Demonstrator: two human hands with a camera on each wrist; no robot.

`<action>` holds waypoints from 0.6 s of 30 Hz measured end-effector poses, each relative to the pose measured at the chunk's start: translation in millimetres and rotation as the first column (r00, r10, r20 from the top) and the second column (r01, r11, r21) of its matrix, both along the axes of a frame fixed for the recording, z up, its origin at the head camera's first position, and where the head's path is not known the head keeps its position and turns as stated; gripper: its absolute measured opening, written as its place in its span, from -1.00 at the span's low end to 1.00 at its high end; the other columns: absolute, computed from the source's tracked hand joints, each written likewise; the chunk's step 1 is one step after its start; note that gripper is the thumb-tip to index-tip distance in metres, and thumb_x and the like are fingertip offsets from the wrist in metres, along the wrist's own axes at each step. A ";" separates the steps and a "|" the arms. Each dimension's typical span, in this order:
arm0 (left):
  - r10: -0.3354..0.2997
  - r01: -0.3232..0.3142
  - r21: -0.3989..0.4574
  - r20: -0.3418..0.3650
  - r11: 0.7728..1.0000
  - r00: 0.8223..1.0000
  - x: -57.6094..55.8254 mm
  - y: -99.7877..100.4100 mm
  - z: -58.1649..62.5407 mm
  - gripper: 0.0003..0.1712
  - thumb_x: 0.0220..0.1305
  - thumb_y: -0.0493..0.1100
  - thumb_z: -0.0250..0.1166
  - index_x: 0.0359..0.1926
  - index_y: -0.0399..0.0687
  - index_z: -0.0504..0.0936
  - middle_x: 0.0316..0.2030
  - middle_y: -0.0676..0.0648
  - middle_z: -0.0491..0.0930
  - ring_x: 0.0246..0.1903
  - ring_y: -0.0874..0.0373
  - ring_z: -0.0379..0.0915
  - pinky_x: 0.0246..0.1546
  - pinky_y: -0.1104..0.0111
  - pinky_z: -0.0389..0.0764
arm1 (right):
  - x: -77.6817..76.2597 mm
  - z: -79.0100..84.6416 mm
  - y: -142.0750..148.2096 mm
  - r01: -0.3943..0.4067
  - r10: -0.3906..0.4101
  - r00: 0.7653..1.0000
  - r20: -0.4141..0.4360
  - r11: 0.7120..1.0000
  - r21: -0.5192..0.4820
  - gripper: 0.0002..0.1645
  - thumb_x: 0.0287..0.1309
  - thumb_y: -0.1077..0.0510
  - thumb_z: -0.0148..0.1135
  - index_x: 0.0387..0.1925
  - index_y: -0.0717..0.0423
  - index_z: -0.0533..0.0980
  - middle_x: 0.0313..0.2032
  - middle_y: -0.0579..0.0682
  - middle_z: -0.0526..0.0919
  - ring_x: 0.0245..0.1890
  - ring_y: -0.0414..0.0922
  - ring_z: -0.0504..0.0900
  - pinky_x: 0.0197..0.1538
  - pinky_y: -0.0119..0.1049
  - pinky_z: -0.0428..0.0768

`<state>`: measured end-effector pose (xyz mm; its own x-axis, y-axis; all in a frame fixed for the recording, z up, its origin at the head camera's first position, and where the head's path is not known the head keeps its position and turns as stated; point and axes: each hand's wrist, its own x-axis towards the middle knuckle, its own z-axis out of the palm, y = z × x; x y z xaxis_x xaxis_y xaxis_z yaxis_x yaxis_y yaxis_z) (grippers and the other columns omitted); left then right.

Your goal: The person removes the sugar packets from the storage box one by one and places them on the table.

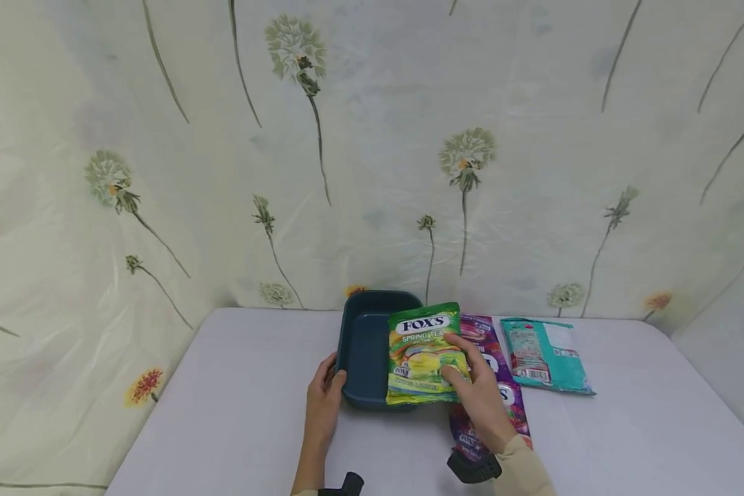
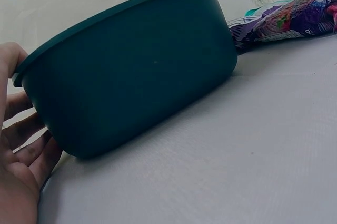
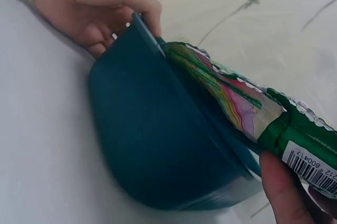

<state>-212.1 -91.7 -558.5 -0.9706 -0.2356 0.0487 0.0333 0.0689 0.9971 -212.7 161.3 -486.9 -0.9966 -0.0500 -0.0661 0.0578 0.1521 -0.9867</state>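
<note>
A green and yellow FOX'S Spring Tea candy bag [image 1: 417, 355] is held in my right hand [image 1: 482, 396], thumb on its front, over the right side of a dark teal plastic bin [image 1: 364, 365]. With my left hand [image 1: 326, 398] I grip the bin's left wall, the thumb at the rim and the fingers against the outside, as the left wrist view shows. The right wrist view shows the candy bag's crimped edge and barcode just above the bin's rim. Part of the bin's inside is hidden behind the candy bag.
Purple FOX'S candy bags [image 1: 516, 413] lie on the white table [image 1: 235, 413] beneath and beside my right forearm. Farther right lies a turquoise packet [image 1: 552, 355], barcode up. Behind the table hangs a dandelion-print cloth [image 1: 384, 172].
</note>
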 end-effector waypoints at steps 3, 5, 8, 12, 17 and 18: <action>-0.003 0.003 0.006 -0.010 1.000 1.000 0.6 -0.5 -0.9 -0.52 0.36 -0.09 0.10 0.28 0.06 0.38 0.22 -0.10 0.45 0.21 0.05 0.39 0.24 0.18 0.41 | 2.4 -0.8 4.0 -0.005 0.005 1.000 0.003 1.000 0.018 -0.39 0.28 0.03 0.11 0.30 -0.43 0.21 0.36 -0.08 0.13 0.18 -0.01 0.31 0.01 -0.48 0.53; -0.005 0.005 0.009 -0.014 1.000 1.000 0.4 -0.5 -0.2 -0.52 0.36 -0.09 0.10 0.28 0.06 0.38 0.22 -0.10 0.44 0.22 0.05 0.39 0.25 0.19 0.40 | 3.4 -1.5 7.1 0.000 0.000 1.000 -0.003 0.999 0.046 -0.40 0.28 0.00 0.11 0.29 -0.46 0.21 0.38 -0.11 0.12 0.22 -0.05 0.27 0.04 -0.53 0.48; -0.001 0.001 0.005 -0.011 1.000 1.000 0.6 -0.6 0.5 -0.53 0.36 -0.10 0.10 0.28 0.06 0.39 0.21 -0.09 0.45 0.21 0.06 0.39 0.24 0.21 0.41 | 4.5 -3.1 11.6 -0.005 0.006 1.000 -0.015 0.999 0.054 -0.40 0.28 -0.02 0.11 0.30 -0.45 0.20 0.38 -0.14 0.12 0.22 -0.07 0.27 0.04 -0.56 0.46; 0.001 -0.001 0.000 0.004 1.000 1.000 4.1 0.1 8.8 -0.53 0.36 -0.13 0.10 0.28 0.03 0.39 0.21 -0.11 0.46 0.20 0.05 0.40 0.24 0.20 0.41 | 7.0 -3.4 16.8 -0.016 0.016 1.000 -0.010 0.999 0.028 -0.39 0.28 -0.02 0.11 0.32 -0.42 0.19 0.36 -0.09 0.18 0.16 -0.04 0.33 -0.01 -0.49 0.54; -0.014 0.014 -0.015 0.030 1.000 0.999 13.5 3.2 31.0 -0.52 0.36 -0.20 0.08 0.29 -0.10 0.37 0.21 -0.17 0.45 0.20 0.00 0.40 0.24 0.17 0.41 | 11.7 -1.2 24.0 -0.009 0.009 1.000 0.009 1.000 0.023 -0.39 0.28 -0.05 0.11 0.32 -0.41 0.19 0.37 -0.07 0.18 0.14 -0.03 0.35 -0.04 -0.45 0.56; -0.015 0.015 -0.023 0.028 1.000 1.000 14.6 3.7 33.0 -0.52 0.36 -0.20 0.08 0.29 -0.11 0.36 0.21 -0.17 0.45 0.20 0.00 0.40 0.23 0.17 0.41 | 12.6 -1.2 25.8 -0.009 0.009 1.000 0.007 1.000 0.022 -0.39 0.28 -0.05 0.11 0.32 -0.41 0.19 0.37 -0.08 0.16 0.16 -0.05 0.34 -0.03 -0.46 0.55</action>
